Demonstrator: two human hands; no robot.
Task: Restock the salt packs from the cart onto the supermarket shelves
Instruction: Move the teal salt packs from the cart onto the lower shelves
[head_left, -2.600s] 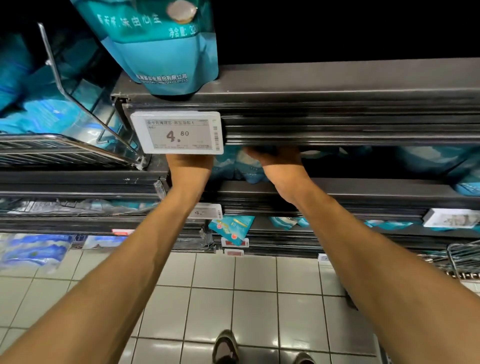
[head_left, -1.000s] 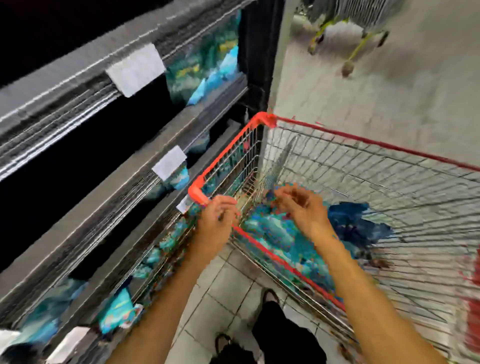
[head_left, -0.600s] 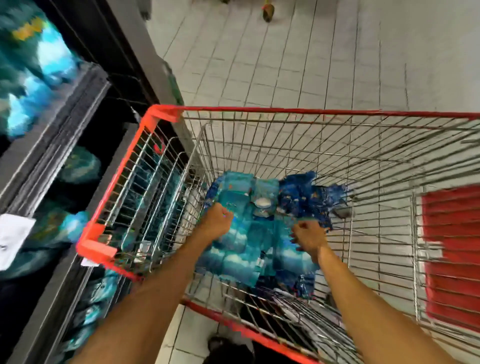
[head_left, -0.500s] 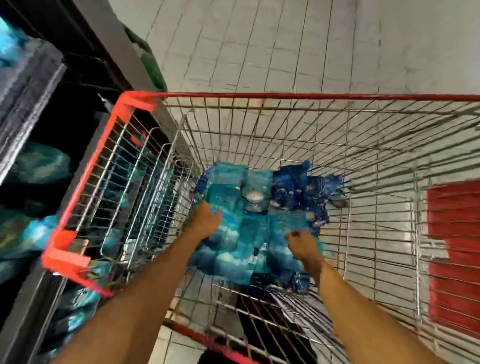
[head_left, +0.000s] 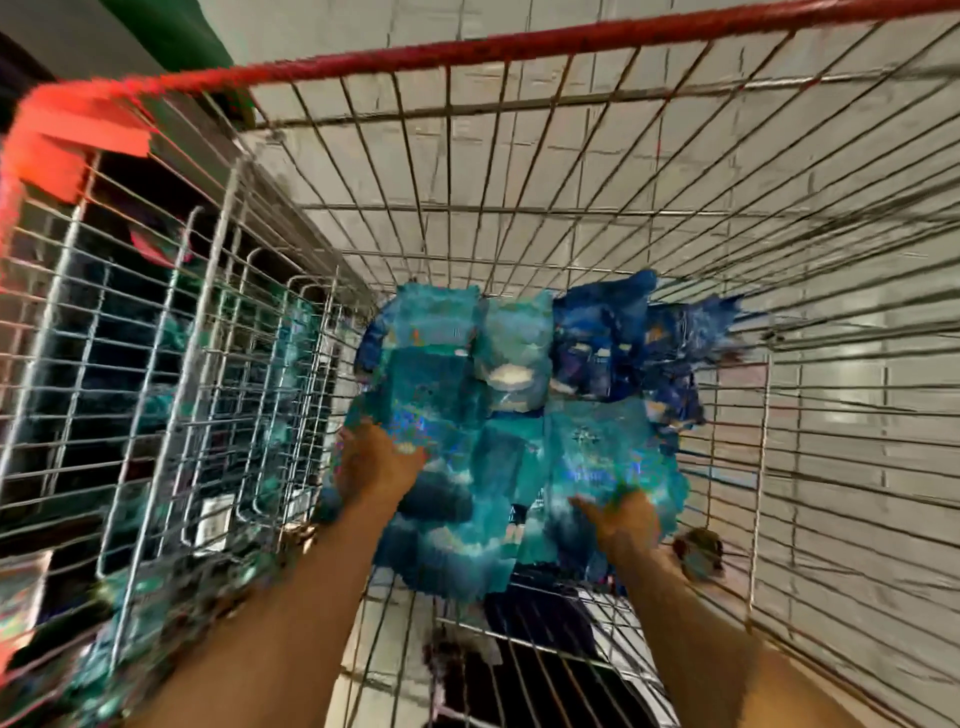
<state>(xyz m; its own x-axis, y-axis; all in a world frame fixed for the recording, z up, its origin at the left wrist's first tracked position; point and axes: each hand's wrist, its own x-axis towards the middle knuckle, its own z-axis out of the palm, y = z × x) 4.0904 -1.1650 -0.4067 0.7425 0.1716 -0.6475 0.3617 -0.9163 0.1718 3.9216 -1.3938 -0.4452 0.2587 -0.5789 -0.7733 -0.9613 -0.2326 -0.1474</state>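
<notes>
Several teal and dark blue salt packs (head_left: 498, 415) lie in a heap on the bottom of the wire cart (head_left: 571, 171). Both my arms reach down into the basket. My left hand (head_left: 376, 462) rests on the left edge of the heap, fingers curled onto a teal pack. My right hand (head_left: 621, 522) sits at the near right of the heap, on another teal pack (head_left: 597, 452). The frame is blurred, so I cannot tell how firm either grip is.
The cart has a red rim (head_left: 519, 47) and a folded wire child-seat panel (head_left: 218, 395) on its left side. Dark shelves (head_left: 47, 415) with teal packs stand close behind the cart's left wall. Pale tiled floor (head_left: 857, 364) shows through the wires.
I have turned from the shelf to the cart. Both hands went down into the basket and now lie on the salt packs; the view has closed in on the heap.
</notes>
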